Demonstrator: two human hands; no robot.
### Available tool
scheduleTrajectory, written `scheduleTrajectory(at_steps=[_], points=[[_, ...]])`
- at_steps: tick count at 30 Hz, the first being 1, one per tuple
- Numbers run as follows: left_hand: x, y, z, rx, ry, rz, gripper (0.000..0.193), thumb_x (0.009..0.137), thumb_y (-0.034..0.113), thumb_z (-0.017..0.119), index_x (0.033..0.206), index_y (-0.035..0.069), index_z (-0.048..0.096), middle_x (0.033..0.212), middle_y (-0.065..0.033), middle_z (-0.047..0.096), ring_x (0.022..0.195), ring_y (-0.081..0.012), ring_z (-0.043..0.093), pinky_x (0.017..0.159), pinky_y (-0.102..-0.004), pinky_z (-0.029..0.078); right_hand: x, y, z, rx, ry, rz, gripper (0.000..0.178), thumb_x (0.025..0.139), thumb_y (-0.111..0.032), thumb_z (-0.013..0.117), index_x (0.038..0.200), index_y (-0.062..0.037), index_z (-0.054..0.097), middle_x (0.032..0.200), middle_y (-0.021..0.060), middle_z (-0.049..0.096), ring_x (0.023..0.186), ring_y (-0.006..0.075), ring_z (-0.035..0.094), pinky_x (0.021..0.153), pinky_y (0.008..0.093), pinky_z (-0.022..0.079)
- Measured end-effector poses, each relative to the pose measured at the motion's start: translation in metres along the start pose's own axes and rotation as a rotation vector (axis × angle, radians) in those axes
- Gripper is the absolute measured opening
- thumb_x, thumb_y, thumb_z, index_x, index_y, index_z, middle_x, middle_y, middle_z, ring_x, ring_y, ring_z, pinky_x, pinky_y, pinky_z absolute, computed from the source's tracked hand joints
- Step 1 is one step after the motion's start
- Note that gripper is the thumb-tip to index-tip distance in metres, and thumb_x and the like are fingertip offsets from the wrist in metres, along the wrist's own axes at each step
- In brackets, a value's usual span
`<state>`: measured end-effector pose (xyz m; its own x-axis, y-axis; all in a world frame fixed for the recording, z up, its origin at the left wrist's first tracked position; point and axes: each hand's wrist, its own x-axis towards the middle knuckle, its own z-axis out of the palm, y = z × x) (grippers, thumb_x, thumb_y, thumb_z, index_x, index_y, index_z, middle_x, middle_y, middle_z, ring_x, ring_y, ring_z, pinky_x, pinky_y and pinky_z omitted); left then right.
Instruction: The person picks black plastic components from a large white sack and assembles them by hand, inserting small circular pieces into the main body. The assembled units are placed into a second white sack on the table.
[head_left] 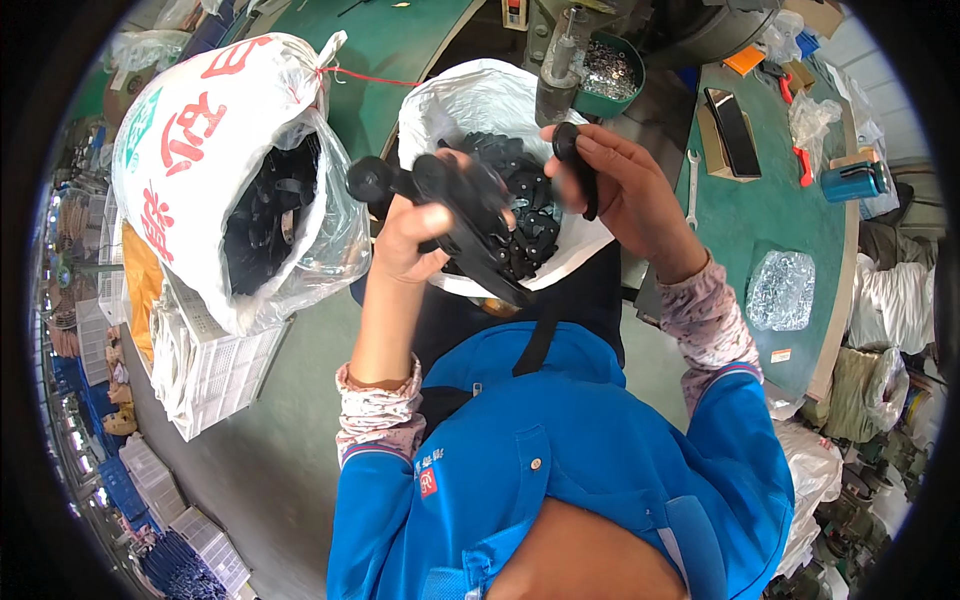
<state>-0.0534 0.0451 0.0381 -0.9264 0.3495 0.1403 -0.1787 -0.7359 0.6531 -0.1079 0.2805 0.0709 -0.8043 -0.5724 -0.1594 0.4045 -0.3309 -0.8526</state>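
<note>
Black elongated parts with rounded knob-like ends (pixel 470 205) are bunched in my left hand (pixel 412 235), its fingers wrapped round them. Motion blurs the bunch, and I cannot tell what kind of part they are. In my right hand (pixel 630 180) a single similar black part (pixel 574 165) is pinched between thumb and fingers, standing roughly upright. Both hands are over a white sack (pixel 585 245) with its mouth rolled wide. Inside it lies a heap of small black parts (pixel 530 215), partly hidden behind the left hand's bunch.
At left a full white woven sack (pixel 190 130) with black parts showing rests on a white plastic crate (pixel 225 375). A green bin of small metal pieces (pixel 612 75) stands beyond. On the right bench (pixel 720 225) are a wrench (pixel 693 185), a phone (pixel 733 130), a blue bottle (pixel 850 182) and a clear bag (pixel 782 290).
</note>
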Motion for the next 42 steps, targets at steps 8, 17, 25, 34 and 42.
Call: scheduleTrajectory(at_steps=[8, 17, 25, 34, 42], points=[[0.008, 0.015, 0.022, 0.822, -0.213, -0.128, 0.046, 0.066, 0.019, 0.077, 0.105, -0.001, 0.061, 0.100, -0.0067, 0.062, 0.096, -0.0161, 0.059, 0.087, -0.0306, 0.045, -0.001, -0.003, 0.004, -0.174, -0.100, 0.229, 0.033, 0.096, -0.022, 0.051, 0.120, 0.0014, 0.057, 0.081, 0.0054, 0.063, 0.057, 0.0078, 0.050, 0.053, 0.0193, 0.040], [0.001, -0.017, 0.021, 0.282, 0.136, -0.009, 0.055, 0.067, 0.021, 0.075, 0.115, 0.003, 0.053, 0.108, -0.0065, 0.054, 0.103, -0.0166, 0.053, 0.092, -0.0304, 0.043, 0.026, -0.041, 0.005, -0.422, 0.151, -0.249, 0.028, 0.090, -0.016, 0.061, 0.114, -0.0009, 0.063, 0.077, 0.0039, 0.064, 0.063, 0.0069, 0.056, 0.053, 0.0185, 0.042], [-0.002, -0.019, 0.007, 0.071, 0.252, 0.013, 0.052, 0.079, 0.019, 0.066, 0.122, 0.001, 0.044, 0.110, -0.0179, 0.056, 0.097, -0.0312, 0.061, 0.084, -0.0446, 0.055, 0.044, -0.100, 0.018, -0.528, 0.274, -0.279, 0.023, 0.094, -0.016, 0.053, 0.109, 0.0017, 0.059, 0.068, 0.0050, 0.062, 0.049, 0.0090, 0.053, 0.044, 0.0209, 0.041], [0.005, -0.025, -0.002, -0.009, 0.315, -0.021, 0.056, 0.087, 0.024, 0.058, 0.129, -0.008, 0.041, 0.118, -0.0186, 0.056, 0.108, -0.0303, 0.059, 0.093, -0.0423, 0.051, 0.077, -0.101, 0.013, -0.663, 0.220, -0.108, 0.026, 0.096, -0.019, 0.049, 0.087, 0.0024, 0.061, 0.051, 0.0043, 0.054, 0.034, 0.0086, 0.042, 0.034, 0.0230, 0.031], [0.004, -0.029, -0.004, -0.516, 0.170, -0.024, 0.054, 0.087, 0.028, 0.059, 0.127, -0.005, 0.043, 0.120, -0.0172, 0.056, 0.105, -0.0282, 0.060, 0.089, -0.0387, 0.054, 0.025, -0.011, -0.025, -0.707, -0.100, -0.288, 0.048, 0.096, -0.018, 0.052, 0.138, -0.0029, 0.035, 0.116, 0.0129, 0.060, 0.099, 0.0215, 0.062, 0.084, 0.0334, 0.051]])
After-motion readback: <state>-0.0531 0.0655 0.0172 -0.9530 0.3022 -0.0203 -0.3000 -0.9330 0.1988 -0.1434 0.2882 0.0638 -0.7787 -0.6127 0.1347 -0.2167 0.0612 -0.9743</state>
